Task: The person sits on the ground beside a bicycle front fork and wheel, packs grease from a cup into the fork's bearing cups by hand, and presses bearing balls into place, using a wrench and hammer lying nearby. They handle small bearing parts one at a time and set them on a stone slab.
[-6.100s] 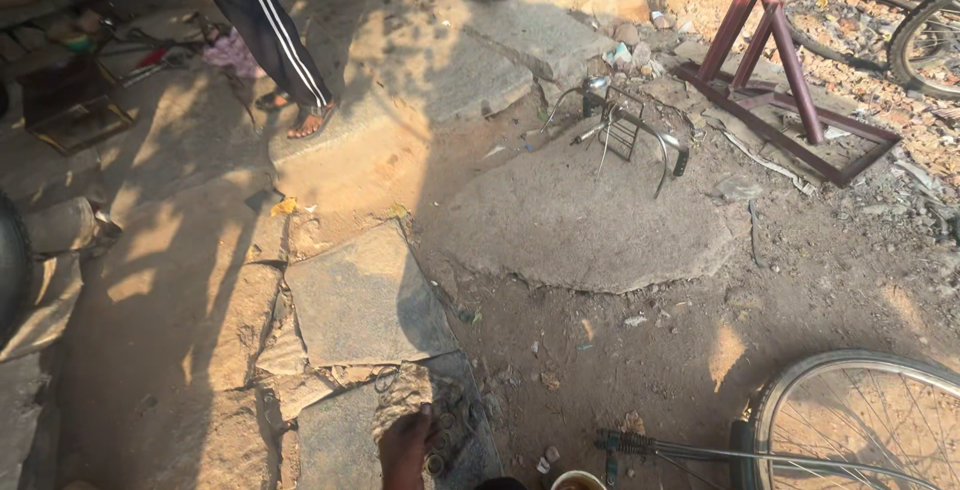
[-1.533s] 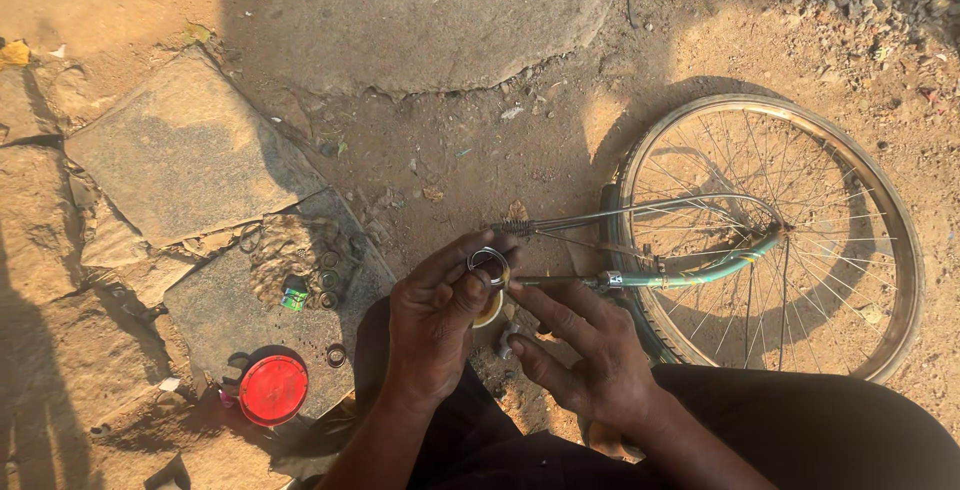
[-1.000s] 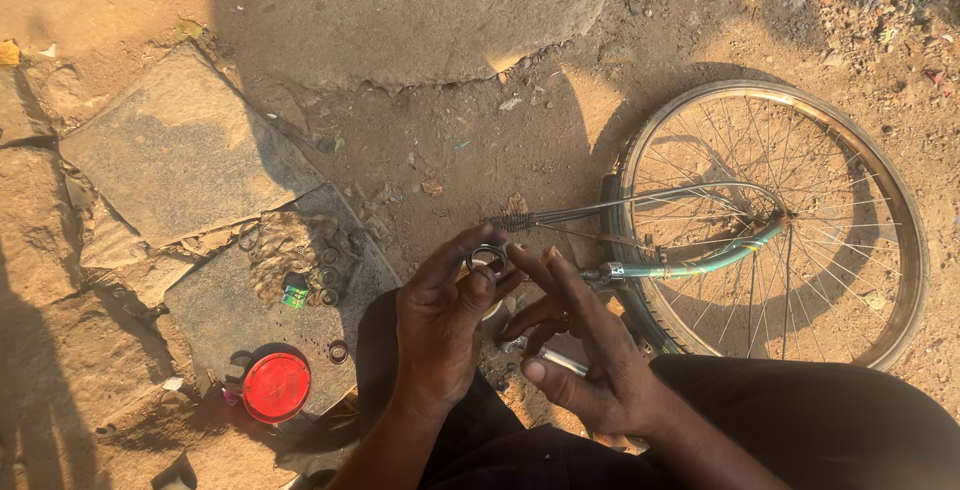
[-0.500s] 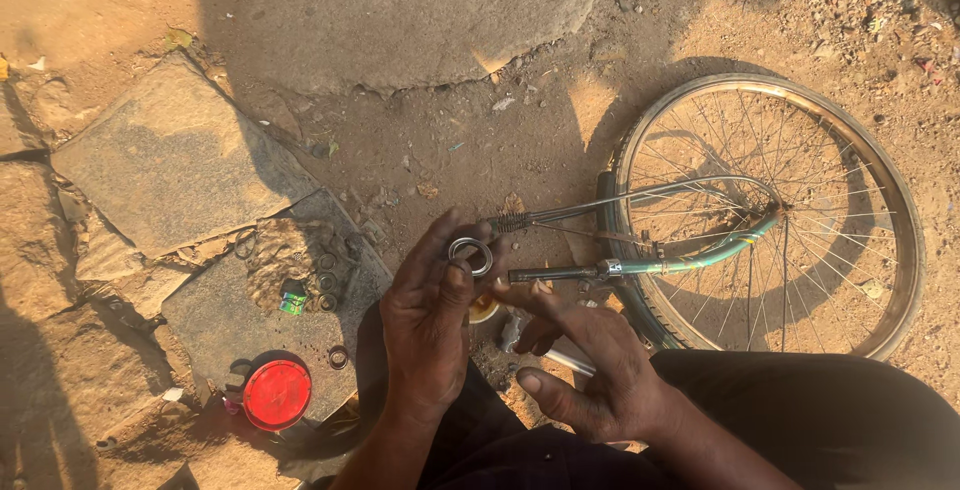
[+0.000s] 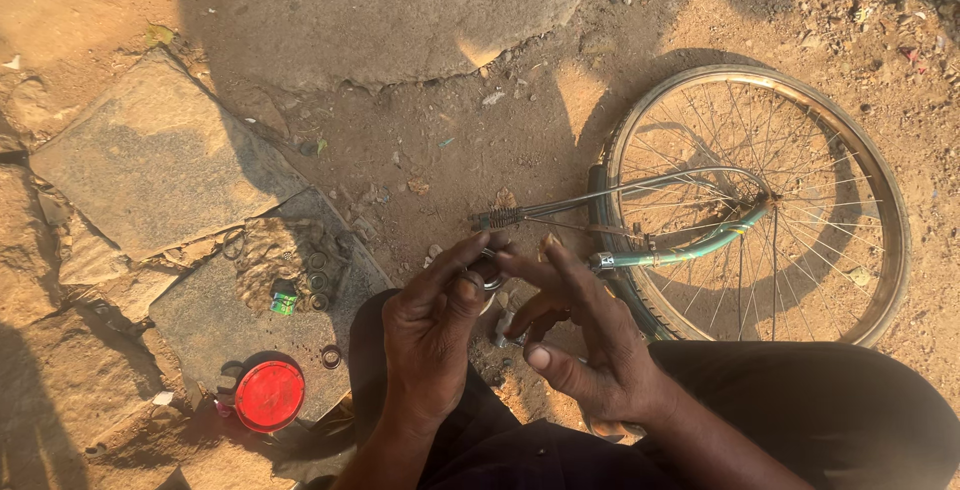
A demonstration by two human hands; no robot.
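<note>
right hand (image 5: 585, 350) — now touching ring (image 5: 487, 272) | left hand (image 5: 435, 335) — still pinching it

1. The lid (image 5: 269, 396) is bright red — plain, no pattern.
2. The bicycle fork (image 5: 690, 248) is pale green, with silver stays.
3. The wheel (image 5: 752, 200) has a dull silver rim and thin grey spokes.
4. The stone slab (image 5: 160, 170) is grey-brown.
5. The ground (image 5: 500, 140) is sandy orange — dark where shadow falls.
6. The ring (image 5: 487, 272) is silvery metal.
</note>
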